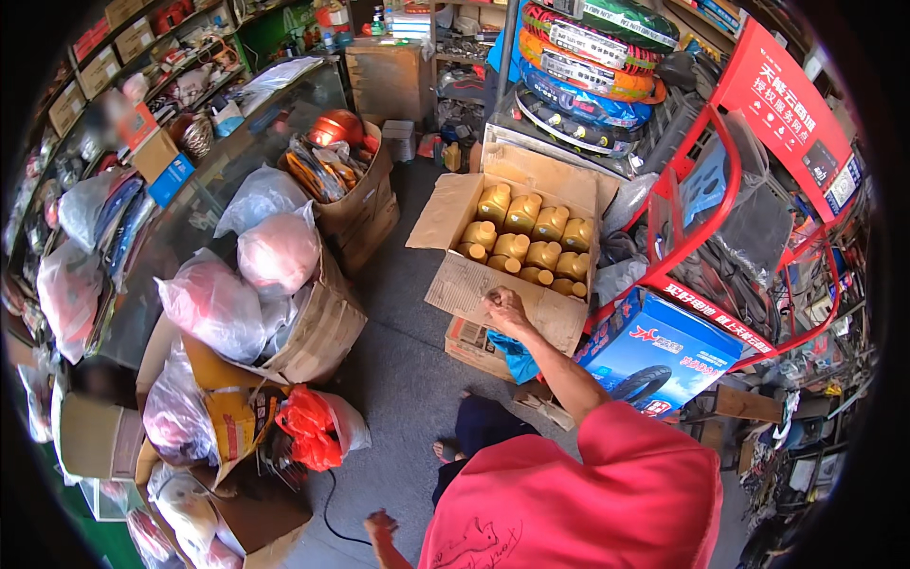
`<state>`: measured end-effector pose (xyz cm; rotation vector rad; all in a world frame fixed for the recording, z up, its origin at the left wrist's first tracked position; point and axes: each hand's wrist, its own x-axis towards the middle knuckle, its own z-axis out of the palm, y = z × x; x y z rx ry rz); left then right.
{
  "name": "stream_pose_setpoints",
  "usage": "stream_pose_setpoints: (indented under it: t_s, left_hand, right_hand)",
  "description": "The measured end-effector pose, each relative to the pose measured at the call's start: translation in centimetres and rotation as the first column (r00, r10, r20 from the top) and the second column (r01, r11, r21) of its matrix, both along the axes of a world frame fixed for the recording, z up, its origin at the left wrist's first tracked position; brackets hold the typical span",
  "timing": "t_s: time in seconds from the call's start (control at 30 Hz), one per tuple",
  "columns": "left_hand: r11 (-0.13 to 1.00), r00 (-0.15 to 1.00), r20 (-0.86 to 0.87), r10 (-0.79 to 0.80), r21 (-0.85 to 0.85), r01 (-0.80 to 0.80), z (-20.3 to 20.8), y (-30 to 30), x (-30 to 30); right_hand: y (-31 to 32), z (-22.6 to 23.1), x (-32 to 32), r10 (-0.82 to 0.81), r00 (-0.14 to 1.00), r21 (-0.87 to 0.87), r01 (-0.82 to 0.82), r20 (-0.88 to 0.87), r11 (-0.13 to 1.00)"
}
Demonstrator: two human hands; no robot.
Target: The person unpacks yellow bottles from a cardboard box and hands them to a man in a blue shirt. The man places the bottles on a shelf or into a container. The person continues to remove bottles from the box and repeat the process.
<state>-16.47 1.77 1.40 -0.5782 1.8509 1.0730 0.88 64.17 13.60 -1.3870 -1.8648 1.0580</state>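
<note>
My right hand (505,308) reaches forward over the front flap (464,289) of an open cardboard carton (531,175). Its fingers are curled together, and whatever they may hold is too small to make out. Inside the carton stand several gold bottles (522,214) in rows, their caps up. Low in the picture, my left hand (382,524) hangs beside my body with the fingers curled in and nothing visible in them. Below the carton sits another cardboard box (479,347), and a blue plastic bag (514,357) lies against it, under my right forearm.
Boxes filled with plastic bags (275,254) line the left side, with a red bag (311,429) among them. A black cable (332,517) crosses the floor (398,284). At right are a blue box (659,353), a red metal rack (697,256) and stacked wrapped tyres (592,66).
</note>
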Motion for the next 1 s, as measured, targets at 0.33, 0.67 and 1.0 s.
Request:
stream_pose_setpoints:
  t_s: [0.33, 0.67, 1.0]
  left_hand:
    - [0.797, 0.972, -0.225, -0.065, 0.574, 0.186, 1.7, 20.9, -17.4]
    - [0.914, 0.979, 0.090, -0.183, 0.382, 0.136, 3.6, 38.1, -23.5]
    - [0.768, 0.813, -0.019, -0.582, 0.315, 0.558, 6.7, 57.5, -33.1]
  right_hand:
    - [12.1, 0.3, -6.0, -0.133, 0.876, -0.046, 0.173, 0.464, 0.984]
    - [13.8, 2.4, -10.2, 0.404, 0.522, -0.275, -0.308, 0.752, 0.911]
    - [14.0, 2.0, -10.7, 0.291, 0.620, -0.225, -0.185, 0.729, 0.957]
